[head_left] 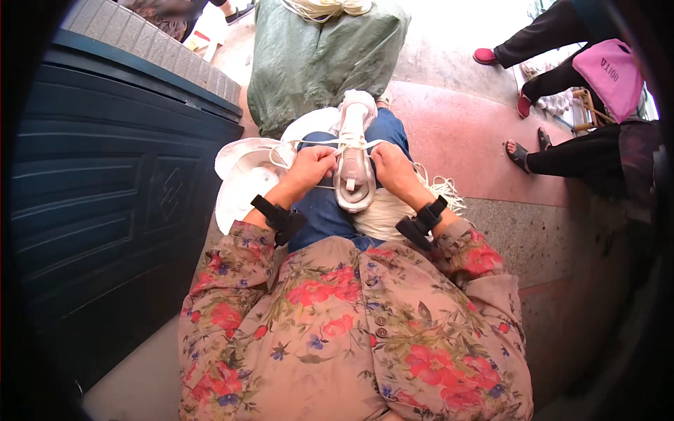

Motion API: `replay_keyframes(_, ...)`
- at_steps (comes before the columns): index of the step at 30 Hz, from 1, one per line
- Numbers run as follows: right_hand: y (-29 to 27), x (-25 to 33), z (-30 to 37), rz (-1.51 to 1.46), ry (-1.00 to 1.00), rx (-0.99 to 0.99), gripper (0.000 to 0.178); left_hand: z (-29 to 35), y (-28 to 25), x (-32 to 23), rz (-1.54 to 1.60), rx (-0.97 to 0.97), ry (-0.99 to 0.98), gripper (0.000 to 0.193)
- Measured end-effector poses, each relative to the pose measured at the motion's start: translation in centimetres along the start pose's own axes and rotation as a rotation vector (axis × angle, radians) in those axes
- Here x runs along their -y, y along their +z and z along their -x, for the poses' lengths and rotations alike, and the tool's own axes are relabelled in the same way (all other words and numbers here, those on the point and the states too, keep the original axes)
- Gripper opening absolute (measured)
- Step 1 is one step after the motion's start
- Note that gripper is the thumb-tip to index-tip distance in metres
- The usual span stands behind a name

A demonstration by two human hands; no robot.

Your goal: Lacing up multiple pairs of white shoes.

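Observation:
A white shoe (356,184) lies lengthwise on my lap, its opening toward me and its toe pointing away. White shoelace (361,144) crosses over its middle and runs out to both sides. My left hand (314,167) is closed at the shoe's left side, fingers pinched on the lace. On the opposite side, my right hand (395,170) pinches the lace too, close against the shoe. A loop of lace hangs out to the left, above more white shoe pieces (246,186). Beneath my right forearm rests a bundle of white laces (382,219), its loose ends fanning right.
A large green sack (316,70) stands just ahead, with a white lace bundle (324,7) on top. Close on my left is a dark blue panelled door (105,175). Several people's legs (562,165) show at the right, near a pink bag (612,81).

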State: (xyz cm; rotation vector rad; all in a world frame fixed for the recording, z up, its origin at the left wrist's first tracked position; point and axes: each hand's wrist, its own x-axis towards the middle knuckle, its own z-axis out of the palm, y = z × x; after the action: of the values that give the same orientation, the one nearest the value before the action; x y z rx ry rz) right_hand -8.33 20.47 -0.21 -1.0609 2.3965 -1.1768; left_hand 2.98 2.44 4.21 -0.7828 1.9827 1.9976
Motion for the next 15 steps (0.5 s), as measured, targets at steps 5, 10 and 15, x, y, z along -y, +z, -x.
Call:
replay_keyframes(5, 1.0, 0.2, -0.5, 0.135, -0.005, -0.067, 0.01, 0.6, 0.6, 0.3, -0.053, -0.168, 0.055, 0.024)
replay_keyframes(10, 0.5, 1.0, -0.9, 0.244, -0.106, 0.027, 0.007, 0.2, 0.2, 2.0, -0.173, -0.291, 0.083, 0.023)
replay_keyframes(15, -0.5, 1.7, -1.6, 0.573, -0.312, 0.167, 0.012, 0.0, 0.7, 3.2, -0.095, -0.358, 0.146, 0.024)
